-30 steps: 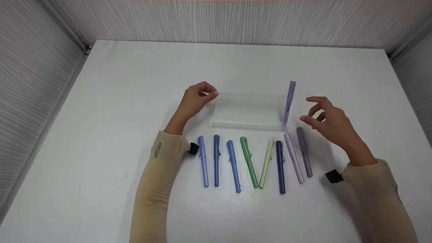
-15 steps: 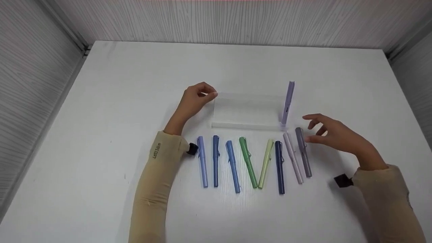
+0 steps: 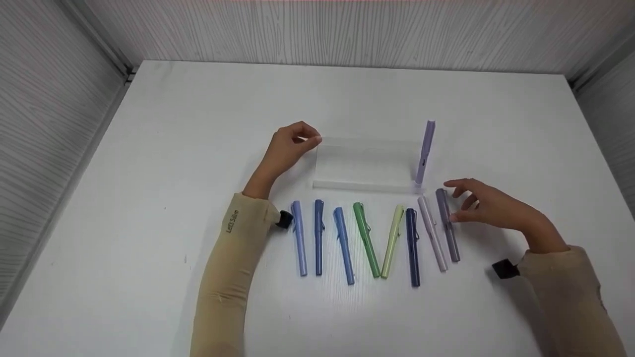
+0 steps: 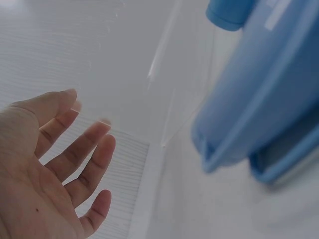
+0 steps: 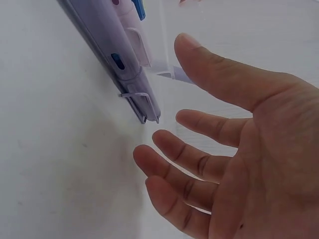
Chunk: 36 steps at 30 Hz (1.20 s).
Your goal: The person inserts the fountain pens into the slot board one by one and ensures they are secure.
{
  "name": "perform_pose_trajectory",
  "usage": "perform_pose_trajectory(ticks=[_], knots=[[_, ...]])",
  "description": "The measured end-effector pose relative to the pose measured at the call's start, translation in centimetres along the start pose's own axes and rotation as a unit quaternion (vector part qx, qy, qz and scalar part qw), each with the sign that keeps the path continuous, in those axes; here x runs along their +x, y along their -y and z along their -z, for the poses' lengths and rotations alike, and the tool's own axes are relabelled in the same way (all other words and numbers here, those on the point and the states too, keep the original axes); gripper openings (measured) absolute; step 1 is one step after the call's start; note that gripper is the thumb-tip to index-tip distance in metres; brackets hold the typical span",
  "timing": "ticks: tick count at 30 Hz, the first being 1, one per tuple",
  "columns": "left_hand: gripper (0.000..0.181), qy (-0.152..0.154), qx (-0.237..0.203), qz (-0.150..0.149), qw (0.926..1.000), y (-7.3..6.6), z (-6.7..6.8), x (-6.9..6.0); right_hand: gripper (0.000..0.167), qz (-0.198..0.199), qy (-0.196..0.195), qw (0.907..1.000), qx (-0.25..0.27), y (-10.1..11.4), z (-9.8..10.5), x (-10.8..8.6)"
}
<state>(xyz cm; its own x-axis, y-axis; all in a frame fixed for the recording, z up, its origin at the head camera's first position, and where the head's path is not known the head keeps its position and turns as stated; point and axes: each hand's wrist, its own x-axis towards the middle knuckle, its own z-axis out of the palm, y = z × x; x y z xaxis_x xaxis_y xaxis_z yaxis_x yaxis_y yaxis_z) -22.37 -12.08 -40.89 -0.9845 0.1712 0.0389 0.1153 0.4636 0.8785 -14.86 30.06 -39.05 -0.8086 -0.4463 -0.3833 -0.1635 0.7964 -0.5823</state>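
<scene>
With thumb and fingertips, my left hand (image 3: 290,146) pinches the back left corner of a clear plastic pen stand (image 3: 367,186). In the left wrist view the stand's see-through edge lies at those fingertips. A light purple pen (image 3: 425,151) stands upright, slightly tilted, at the stand's right end. My right hand (image 3: 493,206) hovers with loosely bent fingers just right of a greyish-purple pen (image 3: 448,225), its thumb tip close to the barrel. The right wrist view shows a gap between that hand and the pen, with a pale pink-lilac pen (image 3: 432,234) behind.
Leftward along the row lie a dark navy pen (image 3: 412,248), a yellow-green pen (image 3: 393,241), a green pen (image 3: 366,240) and several blue ones, including a light blue-violet pen (image 3: 299,238) near the left wrist camera (image 3: 284,219). Wood-grain panels (image 3: 347,32) border the white table (image 3: 124,208).
My right hand has come down from beside the upright pen towards the greyish-purple pen, its thumb now near the barrel. My left hand has kept its pinch on the stand.
</scene>
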Motion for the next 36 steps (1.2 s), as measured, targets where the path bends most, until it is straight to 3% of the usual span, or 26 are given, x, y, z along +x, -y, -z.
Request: perform_pose_trajectory(ticks=[17,36], knots=[[0.025,0.002,0.007,0.008,0.9999,0.1,-0.1,-0.2,0.079,0.0,0.009,0.9999,-0.007,-0.7,-1.0,0.8],[0.023,-0.002,0.011,0.013,0.9998,-0.1,-0.2,0.1,0.076,-0.051,0.0,0.9981,-0.035,0.6,-1.7,1.9]])
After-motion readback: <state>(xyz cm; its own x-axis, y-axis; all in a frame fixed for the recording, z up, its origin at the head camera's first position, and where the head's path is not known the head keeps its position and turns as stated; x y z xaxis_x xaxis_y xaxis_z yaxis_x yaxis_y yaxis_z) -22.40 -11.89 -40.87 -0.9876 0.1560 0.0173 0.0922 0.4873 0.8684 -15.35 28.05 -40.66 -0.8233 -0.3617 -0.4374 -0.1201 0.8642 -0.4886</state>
